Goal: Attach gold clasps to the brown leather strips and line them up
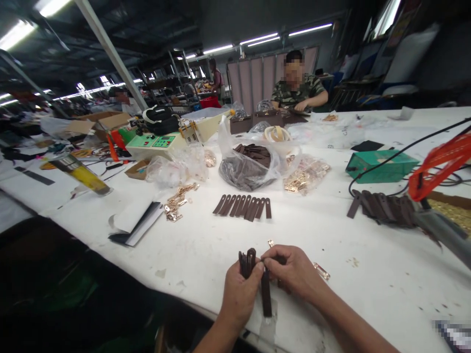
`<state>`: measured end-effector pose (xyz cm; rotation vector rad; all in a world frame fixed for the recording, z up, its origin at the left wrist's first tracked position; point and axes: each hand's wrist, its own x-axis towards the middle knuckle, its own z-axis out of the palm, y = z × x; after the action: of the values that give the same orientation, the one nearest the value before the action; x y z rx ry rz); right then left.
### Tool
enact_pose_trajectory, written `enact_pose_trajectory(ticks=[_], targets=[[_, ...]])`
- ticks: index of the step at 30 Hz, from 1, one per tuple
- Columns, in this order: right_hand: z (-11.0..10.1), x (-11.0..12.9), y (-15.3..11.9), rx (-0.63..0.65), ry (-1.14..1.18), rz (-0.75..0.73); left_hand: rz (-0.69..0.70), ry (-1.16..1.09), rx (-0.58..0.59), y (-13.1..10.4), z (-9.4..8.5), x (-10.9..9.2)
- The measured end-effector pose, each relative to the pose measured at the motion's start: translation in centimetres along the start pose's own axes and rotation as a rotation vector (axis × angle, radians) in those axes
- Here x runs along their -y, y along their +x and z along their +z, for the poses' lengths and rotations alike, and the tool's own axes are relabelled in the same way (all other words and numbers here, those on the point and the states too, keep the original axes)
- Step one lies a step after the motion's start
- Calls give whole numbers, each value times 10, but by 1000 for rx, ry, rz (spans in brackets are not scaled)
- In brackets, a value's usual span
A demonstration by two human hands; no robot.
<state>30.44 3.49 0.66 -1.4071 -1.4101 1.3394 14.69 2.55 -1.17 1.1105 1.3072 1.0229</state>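
Near the front edge of the white table, my left hand (239, 291) is closed round a small bunch of dark brown strap tabs (248, 262). One brown strap tab (266, 294) hangs down between my two hands. My right hand (289, 267) pinches at its upper end, thumb and finger meeting the left thumb. Whether the right fingers also hold a small metal piece is hidden. Loose gold-coloured metal plates lie close by: one plate (271, 243) just beyond the right hand, another plate (322, 271) to its right. Ahead lies a row of brown tabs (242, 207) with holed ends.
A plastic bag (245, 169) of brown tabs stands mid-table beside a bag of gold plates (307, 174). Gold plates (176, 202) lie left. At right are a green box (380, 165), cables, more tabs (386, 208) and an orange-wrapped tool (441, 159). A co-worker (298, 83) sits opposite.
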Motion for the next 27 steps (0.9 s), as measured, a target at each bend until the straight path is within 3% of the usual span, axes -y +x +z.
enact_pose_trajectory(ticks=[4, 7, 10, 14, 20, 27], targets=[[-5, 7, 7, -10, 7, 23, -20, -25, 8, 3, -4, 2], [-28, 13, 28, -91, -49, 17, -42, -58, -26, 3, -7, 0], [-61, 15, 65, -220, -130, 71, -58, -70, -25, 2, -8, -3], [-92, 9, 125, -287, -184, 137, -75, -82, -82, 0, -6, -5], [-91, -7, 185, -270, -345, 195, -54, -61, -124, 3, -2, -7], [-92, -9, 192, -287, -545, 179, -48, -44, -84, 4, -1, -5]])
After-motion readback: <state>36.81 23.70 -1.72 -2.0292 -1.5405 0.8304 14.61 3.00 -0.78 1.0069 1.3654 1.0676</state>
